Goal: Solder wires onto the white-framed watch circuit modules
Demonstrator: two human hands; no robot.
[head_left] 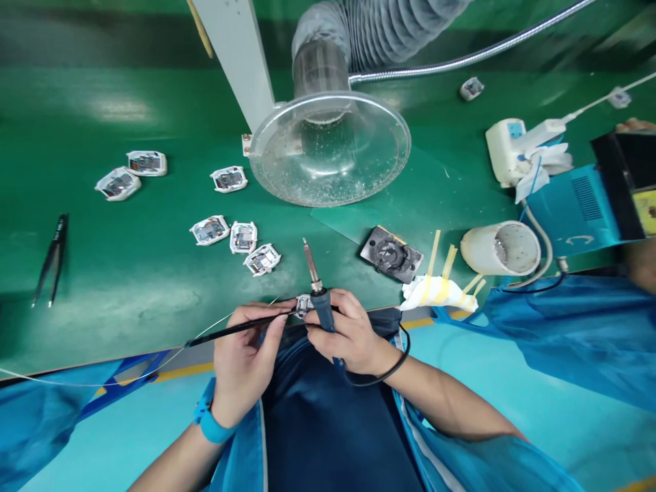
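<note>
In my left hand [251, 348], fingers closed, are black tweezers [225, 333], their thin end at a small white watch case [303, 305] near the table's front edge. A thin pale wire [218, 322] passes by the same hand; whether the fingers pinch it I cannot tell. My right hand [351, 335] is wrapped round a soldering iron [322, 307], whose metal tip points up and away from me, clear of the case. Fingertips of both hands are close around the case, partly hiding it.
Several opened watch cases [243, 237] with circuit boards lie to the left, beyond them other tweezers [52, 260]. A clear fume hood [331, 178] hangs ahead. On the right are a black fixture [392, 254], a white taped bundle [439, 292], a white cup [479, 247] and a blue box [574, 205].
</note>
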